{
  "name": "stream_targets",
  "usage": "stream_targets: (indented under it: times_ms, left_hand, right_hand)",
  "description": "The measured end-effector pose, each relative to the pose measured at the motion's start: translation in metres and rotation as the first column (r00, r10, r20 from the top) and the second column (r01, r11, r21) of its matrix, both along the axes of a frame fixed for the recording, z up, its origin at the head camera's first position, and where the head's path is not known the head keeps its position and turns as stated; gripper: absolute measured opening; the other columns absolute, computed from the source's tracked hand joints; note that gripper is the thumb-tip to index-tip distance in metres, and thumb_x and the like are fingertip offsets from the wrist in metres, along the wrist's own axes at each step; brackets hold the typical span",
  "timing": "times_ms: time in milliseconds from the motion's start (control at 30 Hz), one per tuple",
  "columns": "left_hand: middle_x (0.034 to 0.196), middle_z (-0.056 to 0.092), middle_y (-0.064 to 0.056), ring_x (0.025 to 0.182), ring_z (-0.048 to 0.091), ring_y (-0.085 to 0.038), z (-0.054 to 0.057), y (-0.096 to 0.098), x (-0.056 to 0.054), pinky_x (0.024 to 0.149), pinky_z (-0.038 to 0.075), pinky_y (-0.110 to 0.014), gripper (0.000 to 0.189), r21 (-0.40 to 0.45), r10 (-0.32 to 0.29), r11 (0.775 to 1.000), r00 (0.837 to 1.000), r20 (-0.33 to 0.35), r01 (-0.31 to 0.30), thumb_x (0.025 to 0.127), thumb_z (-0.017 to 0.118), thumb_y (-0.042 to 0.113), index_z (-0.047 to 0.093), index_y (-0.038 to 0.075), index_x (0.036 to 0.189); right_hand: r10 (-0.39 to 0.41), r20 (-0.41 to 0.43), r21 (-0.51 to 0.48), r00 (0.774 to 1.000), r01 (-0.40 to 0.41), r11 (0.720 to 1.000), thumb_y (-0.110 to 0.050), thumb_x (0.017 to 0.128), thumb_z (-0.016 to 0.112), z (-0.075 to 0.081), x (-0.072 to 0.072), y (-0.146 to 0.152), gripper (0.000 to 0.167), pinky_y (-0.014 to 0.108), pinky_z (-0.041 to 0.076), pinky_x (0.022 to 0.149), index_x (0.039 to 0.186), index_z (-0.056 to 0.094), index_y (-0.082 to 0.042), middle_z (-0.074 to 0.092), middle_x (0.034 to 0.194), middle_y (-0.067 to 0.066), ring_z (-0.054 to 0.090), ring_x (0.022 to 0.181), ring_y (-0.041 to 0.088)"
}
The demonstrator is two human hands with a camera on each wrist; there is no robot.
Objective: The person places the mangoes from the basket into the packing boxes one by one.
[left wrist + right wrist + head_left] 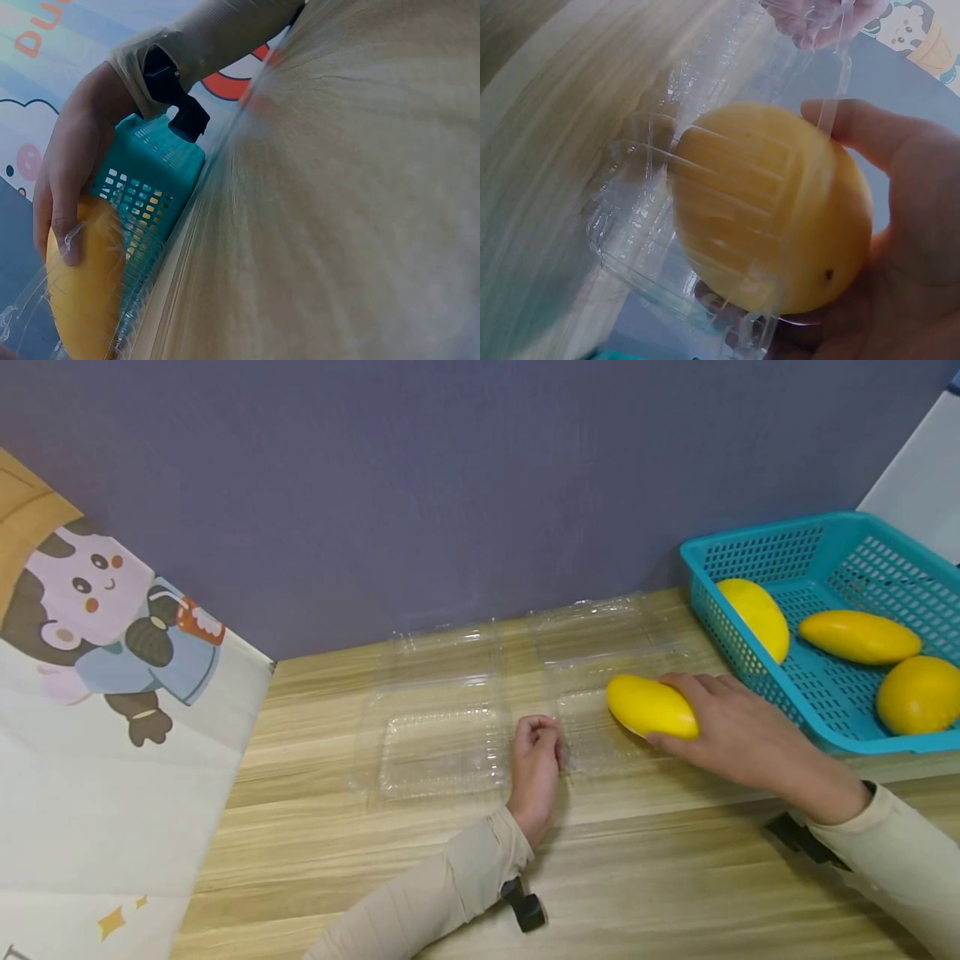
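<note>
**A mango held over a clear clamshell**

Directions take the right clamshell as the dial, with 12 o'clock ahead of the wearer. Nearest, on the wood-grain tabletop [300,827], the left hand [536,768] lay at 8 o'clock, its fingers curled and apparently pinching the clamshell's side edge. The right hand [738,727], reaching in from 3 o'clock, gripped a yellow mango [651,706] by one end, thumb opposite fingers. The fruit sat over the base of the right clamshell [588,731], toward 2 o'clock; whether it touched the plastic could not be told. It was probably firm, smooth and somewhat slippery, easily carried in one hand, and best grasped across its broad middle. The thin clamshell was likely light and flexible, best steadied by its rim. A left clamshell [442,752] lay at 9 o'clock; both lids were folded back toward 12. Farther off, at 2 o'clock, a teal perforated basket [772,556] held an elongated mango [858,637] between two rounder yellow fruits [918,695]. Beyond stood a grey-violet wall [420,485].
</note>
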State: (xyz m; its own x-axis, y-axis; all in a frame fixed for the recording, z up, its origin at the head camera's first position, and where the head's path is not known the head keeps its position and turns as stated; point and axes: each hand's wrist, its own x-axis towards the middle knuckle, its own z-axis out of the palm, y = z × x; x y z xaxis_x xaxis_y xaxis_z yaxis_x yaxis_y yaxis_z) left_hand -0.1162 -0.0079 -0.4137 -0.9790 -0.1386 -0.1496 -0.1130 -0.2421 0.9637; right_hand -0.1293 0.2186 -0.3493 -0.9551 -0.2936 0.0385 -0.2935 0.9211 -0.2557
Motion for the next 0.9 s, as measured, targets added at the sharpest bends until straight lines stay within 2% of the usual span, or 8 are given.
stream_targets:
  times_ms: [267,567,900]
  left_hand:
    - [0.072,0.046,0.002,0.063,0.042,-0.012,-0.0005,-0.0003,0.0003,0.058,0.038,-0.02,0.007,-0.001,-0.004,1.0,1.0,-0.005,0.004,0.095,0.048,0.006,0.051,0.009,0.101]
    - [0.072,0.046,0.002,0.061,0.041,-0.01,0.0002,0.0006,0.0008,0.056,0.038,-0.019,0.007,0.015,0.004,1.0,1.0,-0.015,-0.003,0.095,0.05,0.005,0.052,0.006,0.101]
    - [0.069,0.045,0.002,0.061,0.041,-0.011,-0.0001,0.0006,0.0003,0.057,0.037,-0.02,0.007,0.014,0.004,1.0,1.0,-0.021,-0.003,0.094,0.048,0.003,0.052,0.007,0.099]
  right_hand:
    - [0.022,0.004,-0.013,1.0,-0.022,1.0,-0.064,0.085,0.064,-0.0009,-0.0011,0.0026,0.08,0.051,0.048,0.078,0.139,0.047,-0.007,0.058,0.129,0.023,0.057,0.105,0.037]
    - [0.066,0.086,-0.039,0.994,-0.063,0.997,-0.058,0.085,0.068,-0.0047,-0.0056,0.0042,0.081,0.054,0.049,0.085,0.143,0.044,-0.007,0.053,0.139,0.024,0.058,0.112,0.037]
    - [0.057,0.125,-0.027,0.991,-0.054,0.998,-0.064,0.084,0.066,-0.0052,-0.0074,0.0042,0.086,0.052,0.049,0.084,0.145,0.043,-0.009,0.051,0.141,0.024,0.057,0.112,0.036]
